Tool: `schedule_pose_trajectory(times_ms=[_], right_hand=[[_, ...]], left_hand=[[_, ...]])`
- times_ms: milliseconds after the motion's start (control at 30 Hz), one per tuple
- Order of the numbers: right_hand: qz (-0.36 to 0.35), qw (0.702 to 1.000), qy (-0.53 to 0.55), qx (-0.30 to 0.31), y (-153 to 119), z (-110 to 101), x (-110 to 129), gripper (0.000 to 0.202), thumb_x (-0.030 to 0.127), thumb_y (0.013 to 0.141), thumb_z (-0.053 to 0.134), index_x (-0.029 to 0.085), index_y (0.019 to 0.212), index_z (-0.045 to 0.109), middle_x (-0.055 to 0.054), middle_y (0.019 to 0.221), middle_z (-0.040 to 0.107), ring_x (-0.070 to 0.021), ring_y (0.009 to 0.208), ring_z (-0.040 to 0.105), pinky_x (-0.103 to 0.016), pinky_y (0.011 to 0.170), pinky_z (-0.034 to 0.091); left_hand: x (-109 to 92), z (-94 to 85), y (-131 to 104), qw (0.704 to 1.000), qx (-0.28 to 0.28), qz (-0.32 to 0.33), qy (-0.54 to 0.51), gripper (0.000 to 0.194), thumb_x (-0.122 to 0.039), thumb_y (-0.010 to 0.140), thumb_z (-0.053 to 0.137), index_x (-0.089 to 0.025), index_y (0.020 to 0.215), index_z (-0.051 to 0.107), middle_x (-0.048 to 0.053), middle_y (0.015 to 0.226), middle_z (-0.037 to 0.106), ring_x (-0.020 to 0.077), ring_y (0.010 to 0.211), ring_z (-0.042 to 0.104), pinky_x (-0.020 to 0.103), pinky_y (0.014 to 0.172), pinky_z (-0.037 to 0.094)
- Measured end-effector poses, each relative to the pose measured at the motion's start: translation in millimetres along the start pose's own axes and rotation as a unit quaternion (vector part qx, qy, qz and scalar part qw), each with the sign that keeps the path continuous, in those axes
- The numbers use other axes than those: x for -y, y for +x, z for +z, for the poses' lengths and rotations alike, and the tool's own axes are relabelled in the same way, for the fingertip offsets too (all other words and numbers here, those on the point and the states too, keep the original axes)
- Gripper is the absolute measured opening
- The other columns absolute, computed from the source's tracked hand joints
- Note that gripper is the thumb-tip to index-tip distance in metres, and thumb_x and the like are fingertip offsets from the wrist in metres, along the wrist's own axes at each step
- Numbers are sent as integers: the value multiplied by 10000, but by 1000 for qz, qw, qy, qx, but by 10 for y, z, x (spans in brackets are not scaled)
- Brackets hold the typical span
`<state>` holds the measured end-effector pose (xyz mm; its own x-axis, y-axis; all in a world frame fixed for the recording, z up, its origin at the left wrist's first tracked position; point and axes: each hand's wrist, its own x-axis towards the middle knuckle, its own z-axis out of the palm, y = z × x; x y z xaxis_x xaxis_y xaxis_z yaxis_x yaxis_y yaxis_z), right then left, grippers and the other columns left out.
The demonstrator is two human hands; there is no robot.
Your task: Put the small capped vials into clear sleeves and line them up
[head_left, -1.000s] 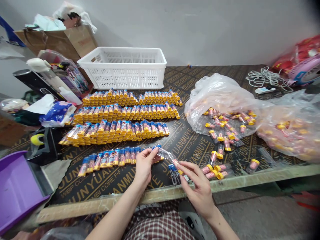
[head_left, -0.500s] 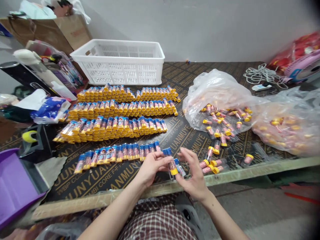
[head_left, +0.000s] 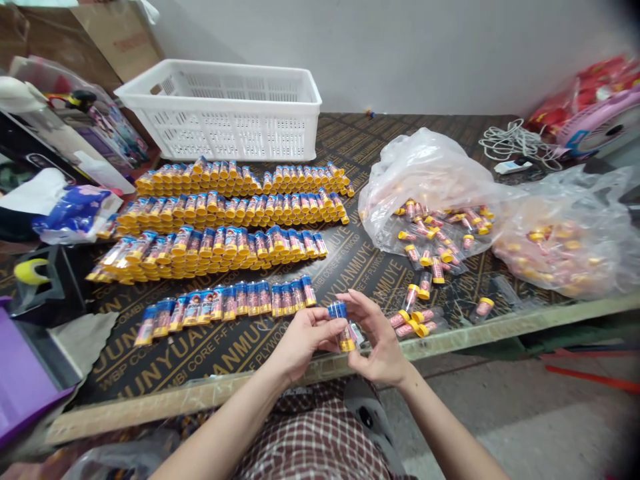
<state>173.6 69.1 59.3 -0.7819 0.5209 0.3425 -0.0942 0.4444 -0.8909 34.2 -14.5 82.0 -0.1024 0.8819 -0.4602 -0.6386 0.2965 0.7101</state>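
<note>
Over the near table edge, my left hand (head_left: 306, 340) pinches a small clear tube (head_left: 343, 328) with a blue top, yellow bottom and pink contents. My right hand (head_left: 376, 339) curves around the tube's right side, fingers at its blue end and thumb near its yellow end. Part of another small item (head_left: 357, 335) shows behind the tube, mostly covered by my hands. Left of them lies a single row of similar tubes (head_left: 230, 301), with blue tops pointing away. Beyond it are stacked rows of tubes (head_left: 220, 248). To the right lie loose yellow-ended tubes (head_left: 413, 297) without blue tops.
A white slatted basket (head_left: 225, 127) stands against the wall. Plastic bags of tubes (head_left: 425, 167) rest at right, near a white cable (head_left: 515, 143) and a pink fan (head_left: 590, 130). At left are a tape dispenser (head_left: 40, 277), tissue pack (head_left: 75, 207) and purple dustpan (head_left: 25, 380).
My right hand has moved in from apart and closed around the tube. The tube stays in my left hand. The whole view has shifted slightly.
</note>
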Motion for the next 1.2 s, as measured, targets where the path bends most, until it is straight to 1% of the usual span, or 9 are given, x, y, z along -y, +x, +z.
schedule_pose_trajectory(times_ms=[300,433,500,633,667,733,867,1033,1200], right_hand=[[1,1000,14,2,-18,10,22,889,14,615,515,260,1427,251,-102,1365,443,-240,1200,516,-401,1010,458],[-31,998,-55,-5,270,-168,-125,862,41,625,536,252,1419,274,-96,1357,464,-245,1213,503,-406,1022,437],[-41,992,-120,-27,586,-299,-331,854,54,620,552,240,1411,287,-93,1338,484,-243,1205,504,-413,1042,406],[-23,976,-216,5,1287,-466,-872,816,73,577,568,204,1360,379,-99,1221,566,-241,1073,574,-404,958,454],[-23,974,-224,17,1423,-473,-991,807,74,564,574,195,1344,405,-102,1185,588,-243,1034,591,-402,928,469],[-29,971,-234,39,1612,-448,-1173,796,74,548,583,180,1323,436,-106,1148,610,-246,1003,604,-393,896,481],[-44,964,-254,69,1714,-327,-1280,794,78,554,586,142,1330,430,-125,1173,611,-247,1041,596,-370,903,472],[-31,948,-311,54,1574,-352,-1087,801,82,569,593,199,1344,425,-73,1284,556,-207,1133,540,-310,962,428],[73,898,-419,-113,1214,-873,-911,411,152,769,494,158,1176,546,-121,1123,602,-244,1049,534,-390,937,404]], left_hand=[[14,0,8,1000,7,9,2,373,-405,628,778,-92,801,673,69,723,679,120,615,596,235,612,494],[64,-39,88,986,-64,73,134,432,-510,824,532,-105,882,672,95,782,685,168,671,632,290,660,511],[104,-36,138,925,-114,127,339,347,-412,883,473,-131,923,674,95,868,683,197,782,650,315,738,509],[187,36,226,695,-114,101,703,213,-220,848,556,-129,1024,634,118,1046,630,233,874,652,337,765,509],[204,53,246,657,-108,83,742,216,-213,844,562,-116,1027,623,122,1049,621,235,853,655,336,738,514],[225,66,280,623,-101,69,773,193,-218,848,562,-113,999,617,110,1034,615,231,841,655,327,712,516],[233,24,310,631,-106,92,763,123,-219,860,549,-162,953,607,62,999,616,202,892,636,287,734,489],[258,-22,303,646,-108,123,745,135,-150,881,473,-182,837,597,43,891,634,177,839,623,263,707,434],[283,-30,308,655,-102,141,735,190,-121,887,422,-186,801,578,47,797,652,188,782,621,268,663,387]])
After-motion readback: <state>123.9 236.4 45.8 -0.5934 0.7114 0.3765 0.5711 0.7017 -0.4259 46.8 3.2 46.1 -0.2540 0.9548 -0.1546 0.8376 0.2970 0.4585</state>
